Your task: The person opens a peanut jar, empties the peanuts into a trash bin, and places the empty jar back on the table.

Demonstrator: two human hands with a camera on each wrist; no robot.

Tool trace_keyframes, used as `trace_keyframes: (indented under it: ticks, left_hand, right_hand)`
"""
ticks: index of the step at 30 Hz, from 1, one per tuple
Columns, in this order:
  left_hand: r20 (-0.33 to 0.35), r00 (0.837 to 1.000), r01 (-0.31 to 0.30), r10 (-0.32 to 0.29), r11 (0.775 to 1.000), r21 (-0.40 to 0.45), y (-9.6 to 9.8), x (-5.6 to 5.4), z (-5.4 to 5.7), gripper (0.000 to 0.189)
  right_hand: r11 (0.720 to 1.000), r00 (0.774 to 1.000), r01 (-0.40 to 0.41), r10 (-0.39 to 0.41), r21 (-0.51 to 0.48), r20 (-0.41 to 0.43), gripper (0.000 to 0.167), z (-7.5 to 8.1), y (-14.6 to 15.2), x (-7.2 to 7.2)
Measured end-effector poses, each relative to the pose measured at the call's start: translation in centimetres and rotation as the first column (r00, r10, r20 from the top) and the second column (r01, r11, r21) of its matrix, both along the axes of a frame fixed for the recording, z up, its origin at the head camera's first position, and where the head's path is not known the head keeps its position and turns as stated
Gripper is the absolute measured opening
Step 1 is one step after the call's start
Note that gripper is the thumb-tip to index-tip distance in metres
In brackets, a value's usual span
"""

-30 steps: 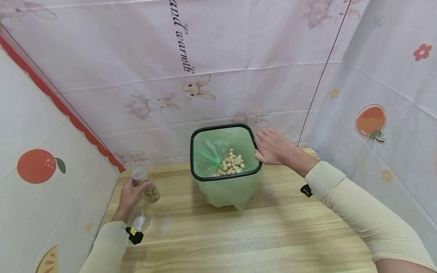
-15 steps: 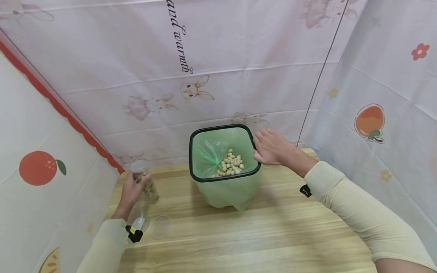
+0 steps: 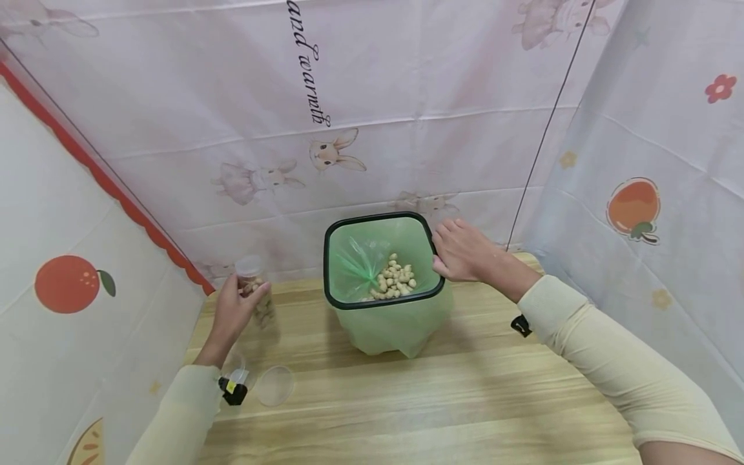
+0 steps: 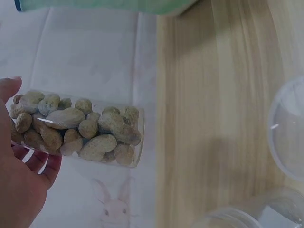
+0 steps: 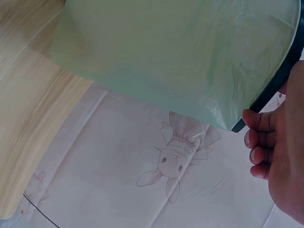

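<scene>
My left hand (image 3: 229,316) grips a clear jar of peanuts (image 3: 264,310) near its pale top, at the table's left back. The left wrist view shows the peanuts (image 4: 71,128) through the jar's wall, and its base appears raised off the table. My right hand (image 3: 465,250) holds the black rim (image 3: 327,265) of a bin lined with a green plastic bag (image 3: 389,329), at its right side. Curled fingers (image 5: 261,142) meet that rim in the right wrist view. Loose peanuts (image 3: 396,278) lie inside the bin on the bag.
On the wooden table (image 3: 407,413), a clear round lid (image 3: 275,386) lies in front of the jar. Another clear container (image 3: 237,369) is beside it, partly hidden by the left wrist. Printed cloth walls (image 3: 244,77) enclose the table's back and sides.
My left hand has shifted the jar of peanuts slightly right and toward the back wall, and the jar stands more upright. The right hand and the bin have stayed in place.
</scene>
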State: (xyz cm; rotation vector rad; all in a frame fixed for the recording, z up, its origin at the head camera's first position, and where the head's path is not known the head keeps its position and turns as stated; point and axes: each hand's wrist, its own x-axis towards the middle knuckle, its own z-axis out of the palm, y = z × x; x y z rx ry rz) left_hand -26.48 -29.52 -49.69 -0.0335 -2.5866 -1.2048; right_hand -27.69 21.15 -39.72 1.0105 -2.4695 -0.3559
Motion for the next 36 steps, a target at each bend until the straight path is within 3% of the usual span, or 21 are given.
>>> trace_keyframes:
  ticks: [6,13,23,36]
  left_hand:
    - [-0.036,0.999,-0.002,0.001,1.000,-0.018,1.4,0.2,1.7,0.057]
    - [-0.116,0.992,0.043,-0.050,0.997,-0.062,2.7,0.5,3.6,0.057]
    - [-0.255,0.961,0.078,-0.104,0.991,-0.110,4.4,1.5,6.1,0.046]
    - [-0.359,0.922,0.081,-0.146,0.979,-0.189,6.3,2.3,8.3,0.058]
  right_hand:
    - [1.000,1.000,0.000,0.000,-0.004,0.001,0.032,-0.1,0.1,-0.1]
    - [1.000,1.000,0.007,-0.007,0.001,0.003,0.033,0.0,0.1,-0.1]
    - [1.000,1.000,0.002,-0.002,0.016,-0.012,0.033,0.1,0.1,-0.1]
    - [1.000,1.000,-0.011,0.011,-0.002,-0.013,0.034,0.2,0.2,0.0]
